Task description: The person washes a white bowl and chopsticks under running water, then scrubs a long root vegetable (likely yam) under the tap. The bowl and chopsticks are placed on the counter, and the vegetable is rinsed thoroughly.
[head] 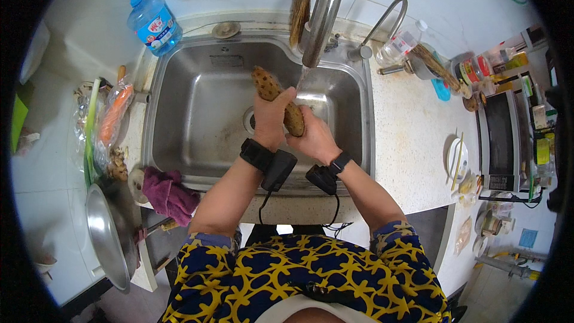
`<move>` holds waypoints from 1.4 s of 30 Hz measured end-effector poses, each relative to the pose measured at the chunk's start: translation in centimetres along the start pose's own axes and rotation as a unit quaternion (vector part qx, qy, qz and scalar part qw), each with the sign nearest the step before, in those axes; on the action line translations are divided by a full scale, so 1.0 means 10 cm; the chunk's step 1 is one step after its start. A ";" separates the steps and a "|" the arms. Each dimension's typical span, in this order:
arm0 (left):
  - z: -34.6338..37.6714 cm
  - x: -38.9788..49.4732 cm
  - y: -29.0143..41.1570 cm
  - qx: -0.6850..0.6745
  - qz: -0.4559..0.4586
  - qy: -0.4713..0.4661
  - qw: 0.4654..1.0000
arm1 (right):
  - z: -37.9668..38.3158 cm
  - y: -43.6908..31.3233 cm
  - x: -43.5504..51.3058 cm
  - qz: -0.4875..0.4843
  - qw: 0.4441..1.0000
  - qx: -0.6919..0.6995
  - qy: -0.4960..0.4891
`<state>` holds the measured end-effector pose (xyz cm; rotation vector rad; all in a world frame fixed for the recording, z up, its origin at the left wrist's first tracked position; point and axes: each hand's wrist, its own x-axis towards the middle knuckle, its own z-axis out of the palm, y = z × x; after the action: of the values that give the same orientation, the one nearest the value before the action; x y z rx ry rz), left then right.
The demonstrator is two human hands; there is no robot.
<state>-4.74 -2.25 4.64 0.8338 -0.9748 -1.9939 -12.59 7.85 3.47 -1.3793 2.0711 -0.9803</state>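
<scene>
A long, brown, knobbly root vegetable (293,119) with dark spots is held at a slant over the stainless steel sink (179,112). My left hand (271,116) wraps around its middle, thumb across the top. Its lower end sits in the fingers of my right hand (316,137). Water (303,78) runs from the thick metal faucet (325,18) just beyond my hands and falls beside the vegetable. Partly hidden behind my left hand is the drain (249,120). Both wrists wear black straps with small boxes and cables.
On the left ledge lie a bagged carrot (115,114), a green onion (92,125) and ginger (117,165). A purple cloth (168,195) drapes over the front left corner near a metal basin (105,233). A blue soap bottle (157,27) and a plastic bottle (401,44) stand behind.
</scene>
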 end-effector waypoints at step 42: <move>0.09 -0.07 -0.18 0.033 0.075 0.119 0.989 | -0.19 -0.30 0.06 0.046 0.997 -0.065 0.013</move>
<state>-5.75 -0.61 3.71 0.9811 -0.9396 -1.6985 -12.36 7.16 7.04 -1.3275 2.2311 -0.8443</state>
